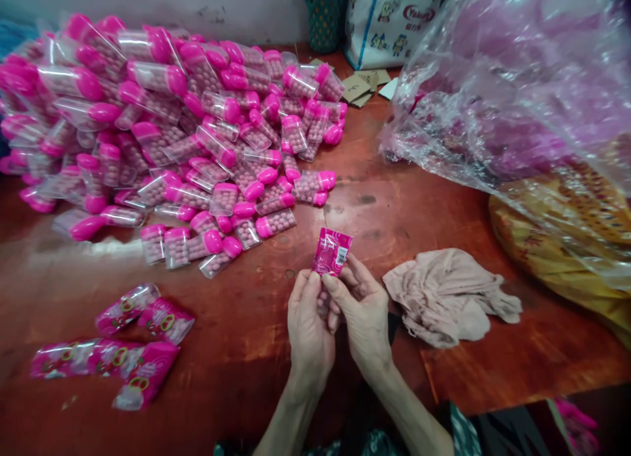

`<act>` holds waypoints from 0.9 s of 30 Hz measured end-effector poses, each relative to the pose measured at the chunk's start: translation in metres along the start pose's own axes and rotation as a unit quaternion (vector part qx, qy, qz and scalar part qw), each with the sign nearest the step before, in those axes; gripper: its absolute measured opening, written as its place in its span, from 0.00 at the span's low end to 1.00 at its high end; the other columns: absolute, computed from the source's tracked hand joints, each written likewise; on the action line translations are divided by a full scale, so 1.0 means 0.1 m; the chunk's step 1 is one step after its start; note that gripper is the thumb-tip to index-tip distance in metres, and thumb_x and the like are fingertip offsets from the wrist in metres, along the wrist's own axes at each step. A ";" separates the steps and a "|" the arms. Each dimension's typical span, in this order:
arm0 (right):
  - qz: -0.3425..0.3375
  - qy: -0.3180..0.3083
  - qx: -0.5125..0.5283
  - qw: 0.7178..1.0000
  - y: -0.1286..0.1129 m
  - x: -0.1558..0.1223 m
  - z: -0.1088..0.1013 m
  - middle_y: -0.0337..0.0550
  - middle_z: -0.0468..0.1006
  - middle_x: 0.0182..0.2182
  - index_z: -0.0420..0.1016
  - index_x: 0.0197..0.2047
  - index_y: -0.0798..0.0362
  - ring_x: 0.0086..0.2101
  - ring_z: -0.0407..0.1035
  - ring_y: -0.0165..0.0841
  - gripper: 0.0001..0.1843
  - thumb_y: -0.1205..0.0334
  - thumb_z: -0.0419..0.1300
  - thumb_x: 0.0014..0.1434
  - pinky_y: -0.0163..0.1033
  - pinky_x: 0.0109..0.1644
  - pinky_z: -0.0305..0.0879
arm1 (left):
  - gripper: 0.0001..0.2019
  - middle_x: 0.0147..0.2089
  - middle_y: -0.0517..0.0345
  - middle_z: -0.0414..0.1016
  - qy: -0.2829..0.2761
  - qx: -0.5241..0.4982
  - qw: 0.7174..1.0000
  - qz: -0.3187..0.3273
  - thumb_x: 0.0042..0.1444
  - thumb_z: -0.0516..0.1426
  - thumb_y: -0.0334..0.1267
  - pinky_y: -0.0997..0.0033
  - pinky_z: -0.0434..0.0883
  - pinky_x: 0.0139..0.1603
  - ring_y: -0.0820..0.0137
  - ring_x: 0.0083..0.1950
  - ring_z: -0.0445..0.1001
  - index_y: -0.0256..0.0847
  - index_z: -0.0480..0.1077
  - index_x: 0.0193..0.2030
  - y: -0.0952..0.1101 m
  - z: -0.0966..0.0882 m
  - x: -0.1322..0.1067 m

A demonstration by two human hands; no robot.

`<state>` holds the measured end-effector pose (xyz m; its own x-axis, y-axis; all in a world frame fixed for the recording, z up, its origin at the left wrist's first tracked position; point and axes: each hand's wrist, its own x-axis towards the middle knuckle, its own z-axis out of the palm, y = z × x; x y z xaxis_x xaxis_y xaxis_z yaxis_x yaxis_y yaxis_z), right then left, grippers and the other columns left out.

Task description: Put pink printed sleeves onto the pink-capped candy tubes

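Between both hands, near the table's front edge, is a pink printed sleeve [331, 251] with a small barcode. Pink balls of a clear candy bottle [323, 303] show just below it, partly covered by fingers. My left hand [309, 321] is closed, its thumb pressed to the sleeve's lower edge. My right hand [363, 311] closes from the other side, thumb also at that lower edge, fingers curled around the bottle. Whether the bottle sits inside the sleeve cannot be made out. Several bottles in printed sleeves [116, 359] lie at the front left.
A large heap of pink-capped candy bottles [197, 134] covers the table's back left. A crumpled beige cloth [448, 298] lies right of my hands. Farther right, a clear plastic bag [473, 108] of pink things rests by a yellow bundle [552, 232]. Cardboard pieces [362, 88] lie behind.
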<state>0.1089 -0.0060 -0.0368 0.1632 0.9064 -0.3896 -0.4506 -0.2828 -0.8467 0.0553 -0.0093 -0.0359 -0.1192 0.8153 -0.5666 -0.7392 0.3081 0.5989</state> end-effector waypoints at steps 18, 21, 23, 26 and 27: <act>-0.348 -0.060 -0.584 0.731 -0.13 0.01 -0.22 0.50 0.73 0.29 0.68 0.45 0.61 0.31 0.66 0.39 0.12 0.69 0.46 0.62 0.43 0.33 0.64 | 0.12 0.19 0.68 0.56 -0.020 0.096 0.994 0.038 0.56 0.53 0.40 0.83 0.50 0.14 0.82 0.17 0.53 0.38 0.59 0.25 0.03 -0.02 0.00; -0.349 -0.102 -0.628 0.688 -0.19 0.03 -0.25 0.49 0.71 0.27 0.68 0.36 0.58 0.29 0.64 0.39 0.12 0.72 0.44 0.62 0.42 0.33 0.62 | 0.12 0.19 0.69 0.54 -0.020 0.124 0.991 0.039 0.55 0.55 0.41 0.83 0.49 0.13 0.83 0.16 0.52 0.39 0.59 0.25 0.03 -0.03 0.00; -0.349 -0.111 -0.632 0.683 -0.22 0.05 -0.26 0.46 0.70 0.26 0.67 0.32 0.56 0.28 0.62 0.37 0.13 0.73 0.44 0.61 0.41 0.32 0.60 | 0.11 0.19 0.69 0.54 -0.022 0.132 0.990 0.033 0.55 0.54 0.42 0.83 0.48 0.12 0.83 0.16 0.51 0.39 0.59 0.26 0.03 -0.03 -0.01; -0.359 -0.093 -0.618 0.694 -0.20 0.07 -0.24 0.42 0.67 0.22 0.66 0.28 0.55 0.25 0.60 0.35 0.13 0.71 0.45 0.62 0.40 0.29 0.56 | 0.11 0.19 0.69 0.54 -0.025 0.132 0.991 0.027 0.56 0.53 0.42 0.84 0.49 0.12 0.83 0.16 0.51 0.38 0.61 0.28 0.02 -0.04 -0.02; -0.360 -0.085 -0.614 0.698 -0.19 0.07 -0.24 0.42 0.67 0.22 0.66 0.27 0.55 0.24 0.59 0.35 0.13 0.70 0.46 0.62 0.40 0.29 0.55 | 0.11 0.19 0.68 0.54 -0.028 0.131 0.991 0.027 0.57 0.52 0.42 0.84 0.49 0.12 0.83 0.16 0.51 0.38 0.62 0.28 0.02 -0.04 -0.03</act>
<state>0.1396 -0.0018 -0.0317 -0.1941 0.9469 0.2562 0.8023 0.3035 -0.5140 0.0518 -0.0129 -0.0357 -0.1113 0.8573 -0.5027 -0.5339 0.3751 0.7578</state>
